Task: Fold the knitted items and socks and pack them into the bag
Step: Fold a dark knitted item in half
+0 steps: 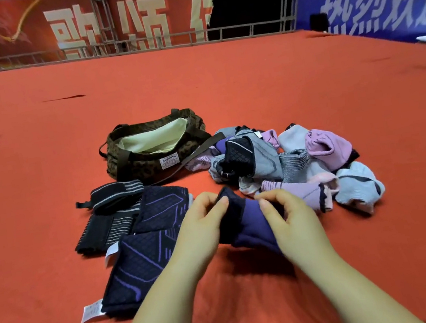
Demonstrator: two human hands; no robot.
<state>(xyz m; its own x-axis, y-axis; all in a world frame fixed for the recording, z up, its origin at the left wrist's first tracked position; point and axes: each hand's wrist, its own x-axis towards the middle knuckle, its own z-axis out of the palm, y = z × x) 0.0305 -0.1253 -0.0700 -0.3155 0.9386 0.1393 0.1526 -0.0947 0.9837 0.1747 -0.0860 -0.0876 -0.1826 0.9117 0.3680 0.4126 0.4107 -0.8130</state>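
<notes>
Two bare hands hold one purple and black knitted piece point(246, 220) in front of the bag point(139, 164), raised a little off the red carpet point(248, 77). Left hand point(201, 219): fingers curled, pinching the dark ribbed end. Right hand point(290, 213): thumb and fingers pinching the smooth purple part.

Bag: soft, rounded, mottled brown cloth, dark straps, pale lining, mouth open, white label reading FASHION.

Front-left of the bag: two flat dark pieces with purple line pattern point(147, 244), quilted look, white tags at their edges; beside them, two black pieces with thin grey stripes point(108, 214), one rolled, one flat.

Right of the bag: loose heap of socks and knits point(289, 160), lilac, pale grey, black, crumpled and overlapping; one strap of the bag lies on it.
</notes>
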